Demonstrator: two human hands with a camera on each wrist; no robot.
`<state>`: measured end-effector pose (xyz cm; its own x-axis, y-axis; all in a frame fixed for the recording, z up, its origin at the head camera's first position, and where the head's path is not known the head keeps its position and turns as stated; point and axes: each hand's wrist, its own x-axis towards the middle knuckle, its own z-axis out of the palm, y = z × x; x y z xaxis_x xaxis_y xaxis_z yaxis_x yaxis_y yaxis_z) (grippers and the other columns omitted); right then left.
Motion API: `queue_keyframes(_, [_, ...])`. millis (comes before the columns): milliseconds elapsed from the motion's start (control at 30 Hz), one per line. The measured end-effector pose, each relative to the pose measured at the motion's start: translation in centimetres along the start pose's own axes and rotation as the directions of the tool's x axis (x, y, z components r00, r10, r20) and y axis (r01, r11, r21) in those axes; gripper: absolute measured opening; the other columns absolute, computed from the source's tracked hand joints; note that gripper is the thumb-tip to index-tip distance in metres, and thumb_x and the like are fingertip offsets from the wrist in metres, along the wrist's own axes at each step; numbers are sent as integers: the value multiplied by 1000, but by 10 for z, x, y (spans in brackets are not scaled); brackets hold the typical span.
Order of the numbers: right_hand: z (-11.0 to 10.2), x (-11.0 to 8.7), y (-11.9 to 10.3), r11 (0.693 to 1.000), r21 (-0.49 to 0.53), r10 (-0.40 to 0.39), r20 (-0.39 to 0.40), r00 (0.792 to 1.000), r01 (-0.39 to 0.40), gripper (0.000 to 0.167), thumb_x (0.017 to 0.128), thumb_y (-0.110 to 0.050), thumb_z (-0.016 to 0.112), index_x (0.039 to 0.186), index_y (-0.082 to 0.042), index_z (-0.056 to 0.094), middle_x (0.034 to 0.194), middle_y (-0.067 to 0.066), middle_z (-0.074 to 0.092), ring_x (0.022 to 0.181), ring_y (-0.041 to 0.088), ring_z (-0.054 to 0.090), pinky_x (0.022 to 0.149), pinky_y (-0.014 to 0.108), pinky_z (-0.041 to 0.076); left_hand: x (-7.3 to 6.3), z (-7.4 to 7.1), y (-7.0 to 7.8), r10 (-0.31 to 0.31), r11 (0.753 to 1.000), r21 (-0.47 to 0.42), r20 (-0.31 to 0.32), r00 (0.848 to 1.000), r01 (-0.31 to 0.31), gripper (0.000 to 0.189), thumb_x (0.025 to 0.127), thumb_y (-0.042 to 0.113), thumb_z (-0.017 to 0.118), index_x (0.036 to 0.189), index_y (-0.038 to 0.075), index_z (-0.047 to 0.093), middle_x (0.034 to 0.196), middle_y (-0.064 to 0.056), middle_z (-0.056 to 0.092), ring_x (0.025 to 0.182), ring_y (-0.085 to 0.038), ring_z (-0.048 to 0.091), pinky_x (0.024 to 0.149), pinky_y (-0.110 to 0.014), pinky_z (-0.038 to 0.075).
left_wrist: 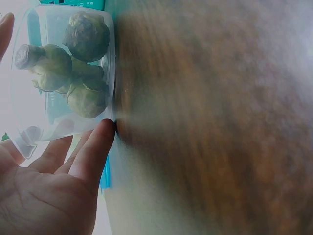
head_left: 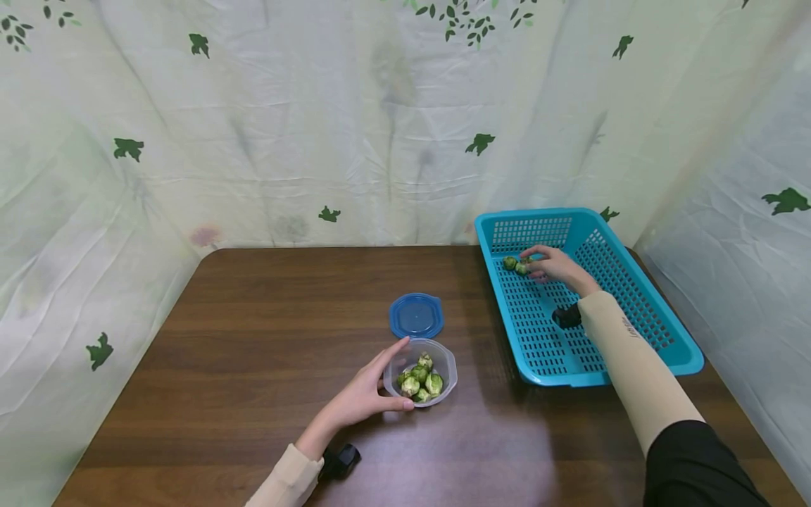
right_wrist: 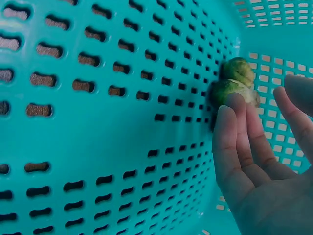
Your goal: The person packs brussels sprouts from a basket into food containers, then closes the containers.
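A clear plastic container [head_left: 450, 367] stands on the table with several Brussels sprouts [head_left: 420, 375] in it. My left hand [head_left: 364, 394] holds its left side, thumb at the near rim and forefinger at the far rim. Through the container's wall [left_wrist: 54, 122], the sprouts show in the left wrist view. Inside a blue basket [head_left: 548, 352], my right hand [head_left: 554, 269] reaches to a few Brussels sprouts [head_left: 510, 263] near the far left. In the right wrist view its fingertips [right_wrist: 226, 115] are close beside a sprout [right_wrist: 227, 90], thumb apart; whether they touch is unclear.
A blue lid [head_left: 416, 315] lies on the brown table [head_left: 266, 338] just behind the container. The basket's raised, perforated walls surround my right hand. A patterned cloth [head_left: 285, 141] hangs behind the table and along its sides.
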<state>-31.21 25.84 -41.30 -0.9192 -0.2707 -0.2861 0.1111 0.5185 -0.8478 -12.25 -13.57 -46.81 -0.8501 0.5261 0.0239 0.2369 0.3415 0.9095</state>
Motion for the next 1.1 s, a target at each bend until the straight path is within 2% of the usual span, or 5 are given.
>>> queue_keyframes(200, [1,1,2,999,-36,8,53,999,-6,45,100,-4,42,143,4,34,135,32,40,119,45,46,96,51,42,0,0,-1,-3,1000,0,1,1000,3,98,78,26,81,154,18,20,151,-9,30,135,-27,31,96,-45,43])
queue_keyframes(500, [6,-2,1,998,-55,-16,72,997,20,50,98,-1,43,146,4,30,137,34,37,122,47,42,98,53,39,0,0,-1,3,1000,-7,0,1000,-3,97,78,26,81,154,20,20,150,-8,30,134,-26,32,97,-43,43])
queue_keyframes(700, [7,2,4,995,-90,-28,45,999,32,49,97,-1,44,145,4,33,141,33,32,125,46,38,97,53,40,0,0,0,11,1000,-8,-1,1000,-11,98,78,26,81,154,17,20,150,-10,31,134,-28,32,96,-44,43])
queue_keyframes(933, [8,7,8,996,-79,-32,-16,999,31,43,94,5,44,137,6,43,133,30,41,119,43,43,97,51,41,-1,0,0,-1,1000,-13,-2,1000,1,97,78,25,81,154,19,20,150,-9,30,134,-27,33,97,-44,43])
queue_keyframes(1100, [8,5,5,999,-40,-33,-23,999,32,41,94,4,45,135,6,45,127,30,44,114,41,47,97,51,41,0,-1,0,-3,1000,-7,-4,1000,3,97,78,26,81,154,19,21,150,-9,30,134,-27,33,96,-45,43])
